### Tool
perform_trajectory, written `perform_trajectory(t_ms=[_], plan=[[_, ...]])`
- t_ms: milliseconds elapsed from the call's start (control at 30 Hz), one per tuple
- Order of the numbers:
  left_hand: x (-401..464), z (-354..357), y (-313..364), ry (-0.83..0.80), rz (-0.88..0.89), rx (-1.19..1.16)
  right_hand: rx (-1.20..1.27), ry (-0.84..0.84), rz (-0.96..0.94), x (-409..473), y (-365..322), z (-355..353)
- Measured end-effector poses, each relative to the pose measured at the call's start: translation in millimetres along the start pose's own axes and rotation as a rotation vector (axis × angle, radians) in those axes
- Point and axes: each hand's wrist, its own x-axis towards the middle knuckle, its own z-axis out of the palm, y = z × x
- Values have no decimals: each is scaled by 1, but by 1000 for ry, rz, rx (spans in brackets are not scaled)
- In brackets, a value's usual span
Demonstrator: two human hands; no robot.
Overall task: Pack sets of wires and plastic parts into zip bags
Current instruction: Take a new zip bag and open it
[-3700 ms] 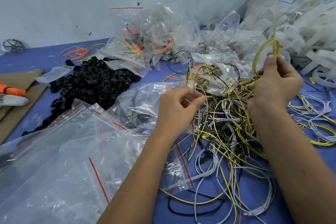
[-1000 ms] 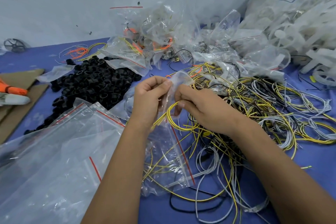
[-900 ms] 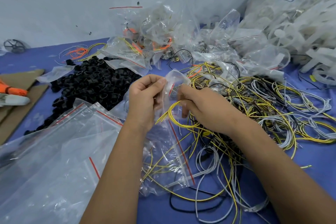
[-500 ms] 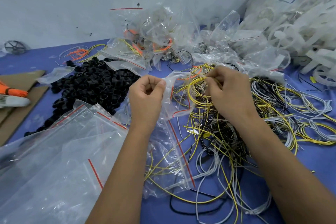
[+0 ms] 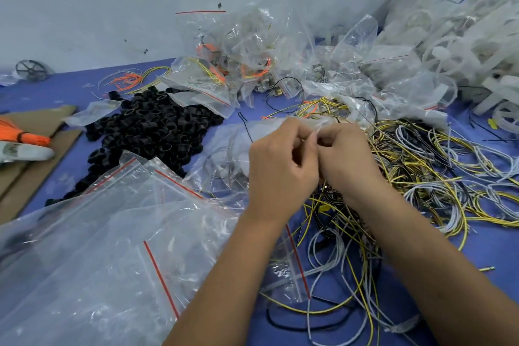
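Both hands meet at the centre over the blue table. My left hand (image 5: 276,166) and my right hand (image 5: 346,160) both pinch the top edge of a small clear zip bag (image 5: 233,149), whose body hangs down and left behind my left hand. What the bag holds is hidden by my fingers. A tangle of yellow, black and grey wires (image 5: 421,177) lies right of my hands. To the left sits a heap of black plastic rings (image 5: 157,132).
Empty zip bags with red strips (image 5: 112,247) are stacked at front left. Filled bags (image 5: 247,64) pile up at the back, white plastic parts (image 5: 463,36) at back right. Cardboard (image 5: 33,154) and an orange wire bundle (image 5: 22,135) lie at far left.
My right hand has come left to meet my left hand at the bag's mouth. The yellow wire loop it held is no longer visible.
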Motion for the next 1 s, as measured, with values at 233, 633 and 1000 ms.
perform_trajectory(t_ms=[233,633,1000], plan=[[-1,0,5,68,6,-32,417,-248,171,2,2,-1],[-5,2,19,87,103,-72,867,-440,140,-1,-2,18],[-1,4,5,6,-83,-86,-49,-197,-250,9,-2,-7]])
